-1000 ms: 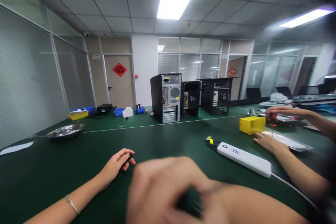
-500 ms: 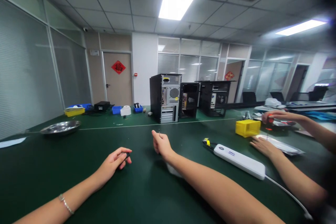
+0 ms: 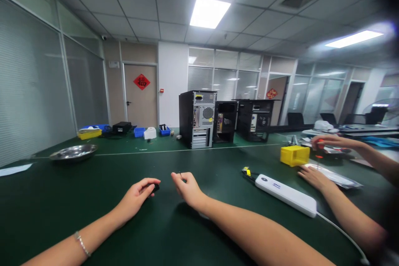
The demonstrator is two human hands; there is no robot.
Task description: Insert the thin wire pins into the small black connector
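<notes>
My left hand [image 3: 140,193] is closed on a small black piece [image 3: 155,189], mostly hidden by the fingers, its kind unclear. To its right, my right hand [image 3: 187,189] is pinched, with the thumb and forefinger together. A thin dark tip [image 3: 180,174] shows just above those fingers; what it belongs to is too small to make out. Both hands hover close above the green tabletop [image 3: 149,232], a short gap between them. Beneath my right wrist lies something whitish [image 3: 203,216], mostly covered by the forearm.
A white power strip [image 3: 285,194] with a cord lies to the right. Beyond it are a yellow bin [image 3: 294,156] and a co-worker's hands [image 3: 318,176], one on an orange-handled screwdriver [image 3: 318,148]. Computer cases [image 3: 197,120] stand at the back. A metal dish [image 3: 74,152] sits at left.
My right hand has moved left and down, toward my left hand. My left hand has shifted slightly right, and more of the black piece shows. The camera view has tilted a little.
</notes>
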